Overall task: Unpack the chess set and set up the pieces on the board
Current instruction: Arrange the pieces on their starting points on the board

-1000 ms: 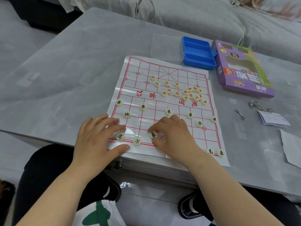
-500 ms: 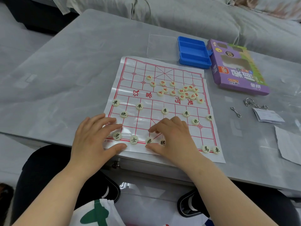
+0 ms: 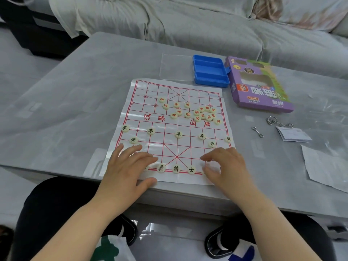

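Grey marble table (image 3: 75,110): black-lettered cream discs (image 3: 176,168) mostly placed, red-lettered pile (image 3: 197,112) sat unsorted (half left); left hand (image 3: 124,170) lay spread, right hand (image 3: 229,168) curled, grip unclear.

left grip (image 3: 124,170) – hides near-L board (image 3: 150,102) corner | right grip (image 3: 224,166) – blurred, hides near-R corner | red pcs (image 3: 197,112) unreadable

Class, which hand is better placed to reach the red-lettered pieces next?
Probably the right hand: the red-lettered pieces cluster mostly on the right half of the board, beyond it; the left hand rests on the near-left corner.
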`<action>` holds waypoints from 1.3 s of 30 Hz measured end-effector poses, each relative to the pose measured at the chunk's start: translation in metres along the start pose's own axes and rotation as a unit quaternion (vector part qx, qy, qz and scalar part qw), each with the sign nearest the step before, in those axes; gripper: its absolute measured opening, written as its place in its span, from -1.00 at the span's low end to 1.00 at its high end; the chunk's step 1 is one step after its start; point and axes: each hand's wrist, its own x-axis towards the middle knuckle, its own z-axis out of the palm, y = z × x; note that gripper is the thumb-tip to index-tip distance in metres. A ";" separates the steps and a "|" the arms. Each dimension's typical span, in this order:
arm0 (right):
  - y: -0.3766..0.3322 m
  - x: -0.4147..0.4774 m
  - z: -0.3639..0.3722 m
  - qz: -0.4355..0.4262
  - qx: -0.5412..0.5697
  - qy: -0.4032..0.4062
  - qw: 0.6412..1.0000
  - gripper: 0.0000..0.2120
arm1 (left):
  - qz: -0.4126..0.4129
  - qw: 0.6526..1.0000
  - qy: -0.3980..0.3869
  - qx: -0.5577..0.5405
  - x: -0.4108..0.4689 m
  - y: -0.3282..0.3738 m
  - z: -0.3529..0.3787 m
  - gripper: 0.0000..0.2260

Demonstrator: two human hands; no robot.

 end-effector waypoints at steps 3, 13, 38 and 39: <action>-0.007 -0.005 0.010 -0.020 -0.019 0.029 0.999 -0.83 | 0.002 1.000 -0.013 -0.002 0.006 0.004 0.004 -0.66; -0.011 -0.002 0.011 -0.027 -0.017 -0.020 0.999 -0.74 | 0.022 0.999 0.009 0.039 0.013 0.013 0.016 -0.64; -0.026 0.004 0.022 -0.084 -0.035 0.104 0.990 -0.80 | -0.035 0.999 -0.013 -0.006 0.012 0.009 0.010 -0.70; -0.028 0.005 0.023 -0.088 -0.031 0.107 0.990 -0.80 | -0.049 0.999 -0.022 -0.012 0.013 0.009 0.011 -0.71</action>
